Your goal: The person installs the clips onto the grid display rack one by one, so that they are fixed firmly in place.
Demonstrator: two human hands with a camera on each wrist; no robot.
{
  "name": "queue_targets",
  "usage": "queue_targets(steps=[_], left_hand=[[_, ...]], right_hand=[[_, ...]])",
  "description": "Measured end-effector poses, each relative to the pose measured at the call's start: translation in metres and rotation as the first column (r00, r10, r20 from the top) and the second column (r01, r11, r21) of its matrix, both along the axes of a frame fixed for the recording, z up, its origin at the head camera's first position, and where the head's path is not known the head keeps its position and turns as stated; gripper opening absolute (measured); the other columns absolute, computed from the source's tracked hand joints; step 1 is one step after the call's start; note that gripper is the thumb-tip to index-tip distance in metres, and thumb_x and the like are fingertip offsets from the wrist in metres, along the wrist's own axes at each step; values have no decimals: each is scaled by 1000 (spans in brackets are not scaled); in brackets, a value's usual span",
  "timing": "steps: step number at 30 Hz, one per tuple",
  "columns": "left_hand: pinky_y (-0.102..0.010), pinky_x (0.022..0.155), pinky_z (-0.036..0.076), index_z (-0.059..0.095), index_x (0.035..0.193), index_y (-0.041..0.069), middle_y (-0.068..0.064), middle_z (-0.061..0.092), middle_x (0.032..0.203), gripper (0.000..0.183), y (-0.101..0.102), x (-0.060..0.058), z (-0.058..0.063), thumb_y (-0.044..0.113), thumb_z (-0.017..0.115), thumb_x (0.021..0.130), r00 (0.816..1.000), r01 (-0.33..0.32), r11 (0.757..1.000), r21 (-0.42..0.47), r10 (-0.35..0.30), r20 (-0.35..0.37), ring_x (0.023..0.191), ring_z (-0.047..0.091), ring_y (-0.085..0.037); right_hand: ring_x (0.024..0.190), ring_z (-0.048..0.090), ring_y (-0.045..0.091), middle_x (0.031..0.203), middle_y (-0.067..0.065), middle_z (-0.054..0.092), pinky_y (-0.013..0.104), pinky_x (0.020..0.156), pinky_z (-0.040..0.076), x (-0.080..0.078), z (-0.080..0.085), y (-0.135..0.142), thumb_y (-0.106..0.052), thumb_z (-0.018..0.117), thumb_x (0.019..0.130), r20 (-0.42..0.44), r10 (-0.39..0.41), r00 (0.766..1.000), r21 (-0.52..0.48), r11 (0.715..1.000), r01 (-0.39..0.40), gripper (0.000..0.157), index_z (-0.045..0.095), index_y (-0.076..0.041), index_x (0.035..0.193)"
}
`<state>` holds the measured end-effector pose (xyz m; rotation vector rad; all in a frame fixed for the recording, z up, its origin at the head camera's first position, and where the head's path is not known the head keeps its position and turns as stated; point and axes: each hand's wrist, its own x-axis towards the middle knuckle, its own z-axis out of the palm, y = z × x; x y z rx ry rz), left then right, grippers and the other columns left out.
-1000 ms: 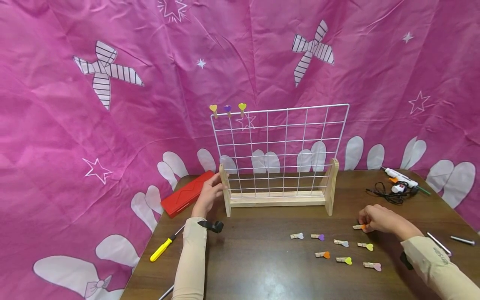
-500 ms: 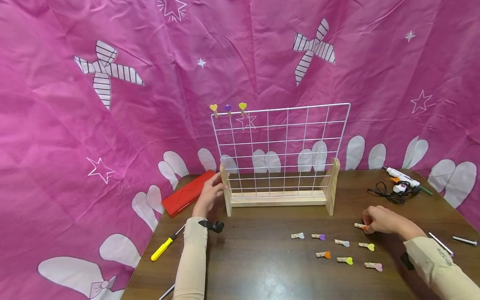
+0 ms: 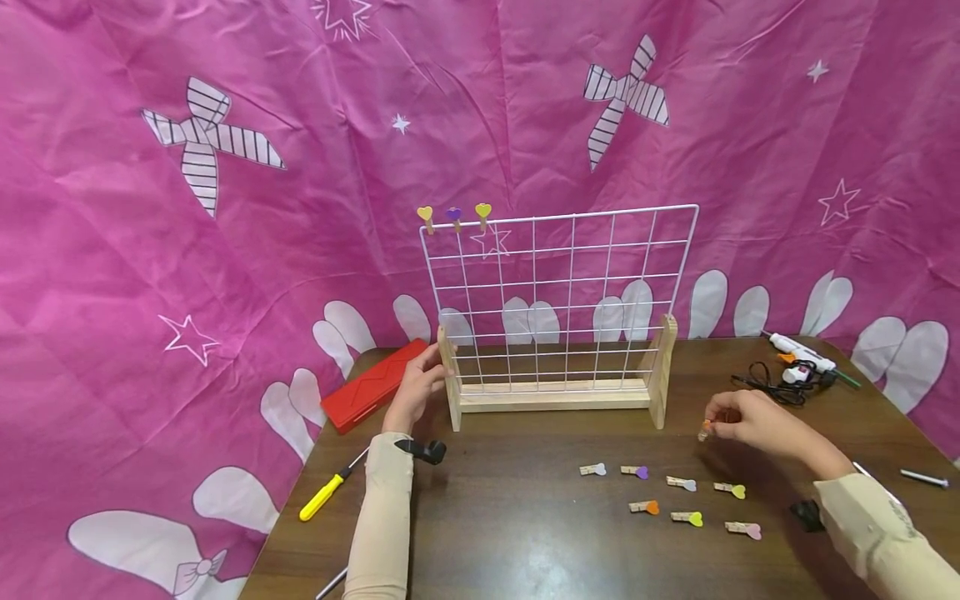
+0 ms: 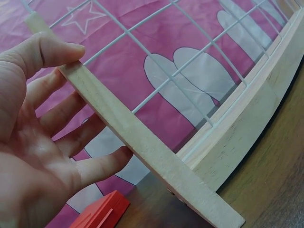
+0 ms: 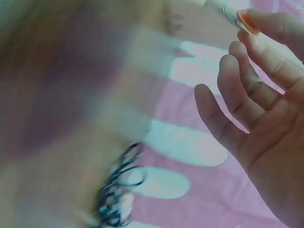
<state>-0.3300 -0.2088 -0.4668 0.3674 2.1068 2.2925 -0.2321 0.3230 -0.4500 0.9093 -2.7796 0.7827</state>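
We noted the person's right grip (image 3: 761,421) pinching an orange-heart clip (image 3: 704,430) by its heart, between thumb and index finger, wooden end pointing down; the other three fingers were loosely extended. The clip was to the right of the wire grid (image 3: 572,247), near the surface (image 3: 510,500); we could not tell the exact gap. The left grip (image 3: 416,390) held the left wooden post (image 4: 137,137), thumb on its near edge, fingers behind.

Seven heart clips (image 3: 681,483) lay before the grid: four in the far row (white, purple, whitish, yellow), three nearer (orange, yellow, pink). Three more clips (image 3: 454,215) stood on the top bar's left end: yellow, purple, yellow. We recorded a red case (image 3: 375,387) and yellow-handled screwdriver (image 3: 321,497) at left, and a glue gun (image 3: 802,352) beside a black cord (image 3: 772,390) at right.
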Motion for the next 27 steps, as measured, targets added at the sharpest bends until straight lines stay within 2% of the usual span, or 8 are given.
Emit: queue_targets(steps=[4,9,13,17,22,27], left_hand=[[-52,92,40,50,131,11,-17,49,130,51,1,0,1,-3,57,83,1000,-2,1000,2,2,-1,112,49,-32],[-53,93,38,49,132,10,-15,49,130,50,1,2,6,-5,56,85,1000,14,1000,8,-14,22,115,45,-34],[-56,94,36,46,134,6,-19,45,134,52,1,10,15,-7,53,85,999,31,1000,-1,-31,28,118,42,-38],[-57,95,35,44,136,6,-18,46,134,52,2,15,23,-6,52,85,999,31,999,-19,-31,14,118,43,-38],[-56,95,35,46,134,8,-16,47,132,50,1,7,15,-6,53,87,999,28,1000,7,-28,25,116,44,-35],[-54,93,38,51,131,12,-15,50,130,50,1,2,4,-4,57,84,999,-9,1000,6,9,33,113,47,-32]], right_hand=[[62,51,0,70,-13,58,21,54,43,0,23,-19,-3,67,81,-70,58,996,-60,996,-62,17,61,-19,81],[62,49,0,72,-12,57,21,54,41,-4,59,-46,-3,67,81,-170,109,979,-40,992,-117,18,60,-20,84],[65,45,0,77,-13,52,21,56,40,-8,89,-70,-7,69,81,-250,156,955,19,988,-156,18,59,-22,85],[71,48,2,87,-11,50,23,61,42,-16,121,-93,-7,70,80,-331,210,920,58,978,-203,18,60,-21,85],[70,49,4,92,-6,50,21,57,42,-27,158,-117,-2,70,78,-378,243,893,17,967,-255,19,60,-17,82],[67,45,5,88,-4,48,23,53,41,-35,193,-142,1,70,78,-410,259,875,4,959,-282,22,55,-15,73]])
